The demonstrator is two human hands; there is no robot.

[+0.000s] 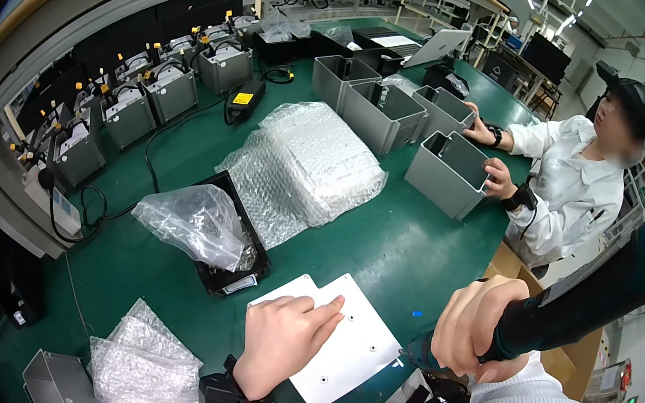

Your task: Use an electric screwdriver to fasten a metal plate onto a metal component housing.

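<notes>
A white flat panel (343,351) with small holes and a stepped edge lies on the green bench in front of me. My left hand (288,340) rests on its left part, fingers curled and thumb along the index finger; the palm side is hidden. My right hand (480,328) is wrapped round a dark teal and black power screwdriver (591,291), held tilted. The tool's tip is down at the panel's right corner, where a small light glows; whether it touches a screw I cannot tell. A small blue piece (417,313) lies just beyond that corner.
Past the panel are a black parts tray (258,243) with a clear bag (198,227) and bubble wrap (325,160). More bubble wrap (146,383) lies left. Grey boxes with wiring (128,117) line the back. At right a person (573,166) handles a grey open box (451,175).
</notes>
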